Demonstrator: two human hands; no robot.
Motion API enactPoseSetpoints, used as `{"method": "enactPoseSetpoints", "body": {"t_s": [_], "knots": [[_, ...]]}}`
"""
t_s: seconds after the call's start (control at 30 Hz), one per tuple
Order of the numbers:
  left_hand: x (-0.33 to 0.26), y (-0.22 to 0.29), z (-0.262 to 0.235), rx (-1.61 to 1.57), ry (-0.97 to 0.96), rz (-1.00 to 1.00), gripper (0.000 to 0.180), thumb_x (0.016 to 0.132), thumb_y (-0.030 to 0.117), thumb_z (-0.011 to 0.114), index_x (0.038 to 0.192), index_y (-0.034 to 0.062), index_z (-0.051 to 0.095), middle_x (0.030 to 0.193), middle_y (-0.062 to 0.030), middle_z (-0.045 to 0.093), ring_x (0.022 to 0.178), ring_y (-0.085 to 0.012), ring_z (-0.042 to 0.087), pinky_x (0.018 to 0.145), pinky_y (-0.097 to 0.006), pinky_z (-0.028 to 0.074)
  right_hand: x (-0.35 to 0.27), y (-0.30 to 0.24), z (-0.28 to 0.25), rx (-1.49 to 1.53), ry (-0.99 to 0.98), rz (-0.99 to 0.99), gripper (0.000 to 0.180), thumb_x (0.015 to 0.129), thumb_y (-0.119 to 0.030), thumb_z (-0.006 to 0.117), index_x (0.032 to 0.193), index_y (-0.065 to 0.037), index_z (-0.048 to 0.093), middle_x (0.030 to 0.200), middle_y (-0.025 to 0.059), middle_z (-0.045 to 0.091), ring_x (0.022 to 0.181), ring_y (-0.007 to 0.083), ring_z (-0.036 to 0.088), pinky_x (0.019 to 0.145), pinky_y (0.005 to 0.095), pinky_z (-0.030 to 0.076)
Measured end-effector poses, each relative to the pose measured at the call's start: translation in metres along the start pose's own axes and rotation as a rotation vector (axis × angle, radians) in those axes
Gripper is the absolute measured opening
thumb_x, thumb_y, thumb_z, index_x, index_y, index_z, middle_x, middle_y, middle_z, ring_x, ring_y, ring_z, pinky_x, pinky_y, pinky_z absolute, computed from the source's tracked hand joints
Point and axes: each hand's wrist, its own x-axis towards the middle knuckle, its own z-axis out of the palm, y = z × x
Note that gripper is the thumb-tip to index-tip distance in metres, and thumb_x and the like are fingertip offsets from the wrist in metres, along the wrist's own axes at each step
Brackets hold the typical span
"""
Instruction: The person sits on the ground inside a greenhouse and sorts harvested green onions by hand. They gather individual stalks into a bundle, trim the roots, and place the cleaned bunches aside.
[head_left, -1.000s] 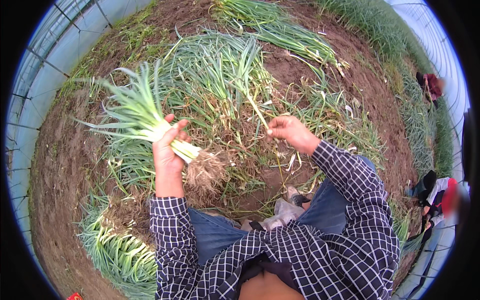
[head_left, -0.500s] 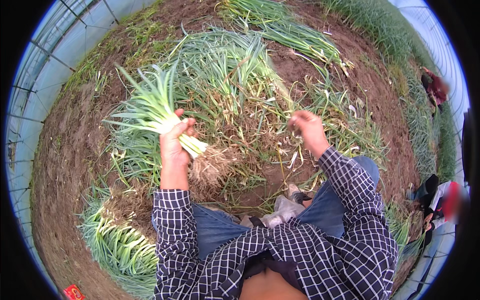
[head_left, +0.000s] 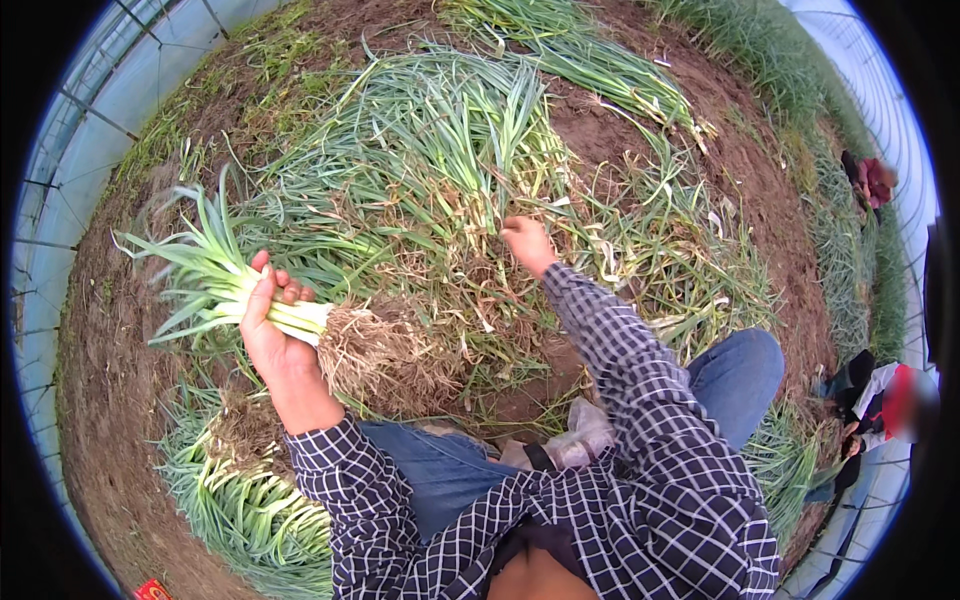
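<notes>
Right hand [head_left: 527, 243] reached further into heaped scallions [head_left: 440, 150], grip closing on stalks, left hand [head_left: 272, 335] grip holding rooted bunch [head_left: 215, 280]

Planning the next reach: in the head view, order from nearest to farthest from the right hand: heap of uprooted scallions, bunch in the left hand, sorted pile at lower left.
1. Heap of uprooted scallions, touched by the right hand.
2. Held bunch, left, in the left hand.
3. Sorted pile, lower left.

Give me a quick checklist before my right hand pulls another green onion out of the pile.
1. Left hand grips the bunch of green onions with white stems and matted roots: ok.
2. Roots of the bunch hang free of the soil: ok.
3. Right hand has reached the loose pile of green onion stalks: ok.
4. Right hand closed on a single stalk: cannot tell.
5. Sorted green onions lie apart, lower left: ok.
</notes>
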Motion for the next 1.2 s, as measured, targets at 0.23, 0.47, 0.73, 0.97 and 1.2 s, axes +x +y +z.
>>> {"method": "enactPoseSetpoints", "body": {"t_s": [0.23, 0.47, 0.73, 0.97, 1.2], "knots": [[0.009, 0.004, -0.014, -0.051, -0.016, -0.063, 0.029, 0.084, 0.009, 0.052, 0.113, 0.0039, 0.049, 0.076, -0.0033, 0.052, 0.060, -0.0108, 0.045, 0.060, -0.028, 0.039, 0.022, -0.041, 0.055, -0.315, -0.063, 0.375, 0.024, 0.080, -0.013, 0.056, 0.098, 0.004, 0.057, 0.101, 0.0220, 0.059, 0.095, 0.0307, 0.057, 0.087, 0.0400, 0.043], [0.005, -0.004, 0.004, -0.034, 0.001, -0.089, 0.028, 0.083, 0.007, 0.054, 0.111, 0.0041, 0.051, 0.071, -0.0029, 0.053, 0.057, -0.0103, 0.045, 0.057, -0.027, 0.038, 0.033, -0.066, -0.035, 0.367, -0.038, 0.048, 0.011, 0.083, -0.006, 0.056, 0.087, 0.004, 0.057, 0.079, 0.0092, 0.061, 0.067, 0.0140, 0.056, 0.062, 0.0276, 0.046], [-0.001, -0.002, 0.001, -0.059, -0.035, -0.081, 0.026, 0.084, 0.008, 0.054, 0.110, 0.0050, 0.051, 0.072, -0.0026, 0.053, 0.058, -0.0106, 0.046, 0.057, -0.028, 0.038, -0.011, -0.058, -0.061, 0.382, -0.196, -0.004, 0.007, 0.083, -0.005, 0.057, 0.087, 0.000, 0.058, 0.080, 0.0063, 0.063, 0.071, 0.0116, 0.059, 0.067, 0.0247, 0.048], [-0.004, -0.005, 0.003, -0.061, -0.055, -0.110, 0.027, 0.084, 0.008, 0.054, 0.110, 0.0048, 0.050, 0.072, -0.0023, 0.053, 0.059, -0.0109, 0.046, 0.058, -0.028, 0.038, -0.056, -0.015, -0.058, -0.001, -0.662, 0.041, 0.006, 0.078, -0.008, 0.063, 0.083, -0.003, 0.062, 0.074, 0.0052, 0.062, 0.068, 0.0134, 0.057, 0.065, 0.0277, 0.047], [-0.001, -0.002, -0.001, -0.047, -0.035, -0.121, 0.026, 0.084, 0.008, 0.054, 0.110, 0.0046, 0.051, 0.071, -0.0024, 0.053, 0.059, -0.0106, 0.046, 0.057, -0.028, 0.038, -0.066, -0.065, -0.117, 0.438, -0.303, 0.062, 0.073, 0.075, -0.008, 0.064, 0.136, -0.002, 0.024, 0.092, 0.0101, 0.063, 0.078, 0.0161, 0.061, 0.073, 0.0293, 0.049]]}}
